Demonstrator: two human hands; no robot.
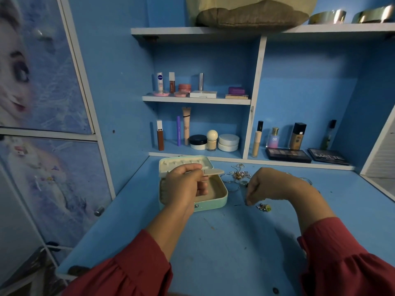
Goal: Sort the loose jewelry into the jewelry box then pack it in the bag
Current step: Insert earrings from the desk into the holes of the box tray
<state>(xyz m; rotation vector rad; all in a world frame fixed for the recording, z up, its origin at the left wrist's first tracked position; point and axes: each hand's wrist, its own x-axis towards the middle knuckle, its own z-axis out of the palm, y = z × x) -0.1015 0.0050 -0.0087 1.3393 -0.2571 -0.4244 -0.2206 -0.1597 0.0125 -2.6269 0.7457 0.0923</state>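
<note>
On the blue desk, below the shelves: notes taken from the head view.

Jewelry box (213,196): mint green, lid raised toward the back wall, set at the desk's (213,242) left-centre. The beige lining of the right-hand compartment is seen bare; the left part is hidden by the hand.

Left hand (184,184): held over the open box, fingers curled round a flat beige divider flap (213,172), which is lifted at lid height.

Right hand (269,185): lowered to the desk just right of the box, fingertips drawn together as if pinching a small dark piece; whether anything is actually gripped cannot be told.

Loose jewelry: a tangle of chains (239,173) and thin bangles (229,183) lies between the box and the right hand; a small green-stoned piece (265,207) lies just beside the right fingertips.

Bag: none is identified with certainty; a cloth bundle (252,16) is seen on the top shelf.

Cosmetics (196,137): lined up on the shelves behind, not involved.

Progress: judged early. The box is opened, but no item is visibly sorted into it.

Remaining: every visible piece is to be placed, the flap lowered, the lid closed, the box packed.
</note>
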